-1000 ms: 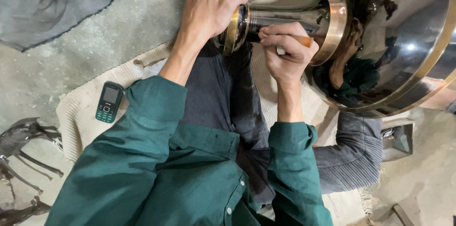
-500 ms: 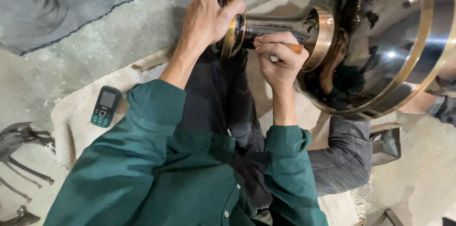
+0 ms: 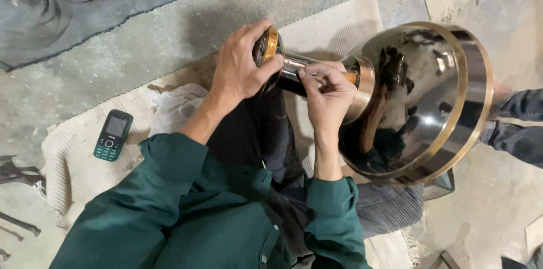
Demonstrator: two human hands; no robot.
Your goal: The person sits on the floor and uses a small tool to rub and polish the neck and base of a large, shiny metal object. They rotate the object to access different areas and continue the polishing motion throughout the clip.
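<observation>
1. Because the polished metal bowl (image 3: 430, 105) is the largest and probably heaviest part here, lying on its side over the person's lap with its mirror-like dark belly facing up, it looks the likeliest to roll or slip. The curved, glossy skin gives little to grip, and any slide could dent the brass-coloured rim band against the rough concrete floor (image 3: 169, 37).
2. While the woven cream mat (image 3: 73, 167) beneath is soft and ribbed, it covers only part of the floor, so a fall past its edge would land on hard ground.
3. Since the narrow stem (image 3: 297, 71) joins the bowl to a small round brass-edged foot (image 3: 266, 51), a twist under load could strain that joint.
4. The left hand (image 3: 240, 71) is wrapped closed around the foot, fingers curled over its edge. Smooth metal could turn in that grasp.
5. The right hand (image 3: 328, 96) is closed, pinching a thin orange-handled tool (image 3: 350, 76) against the stem near the bowl's collar. A slip would scratch the mirror finish or jab the fingers.
6. A small green keypad phone (image 3: 113, 135) lies on the mat, well apart to the left.
</observation>
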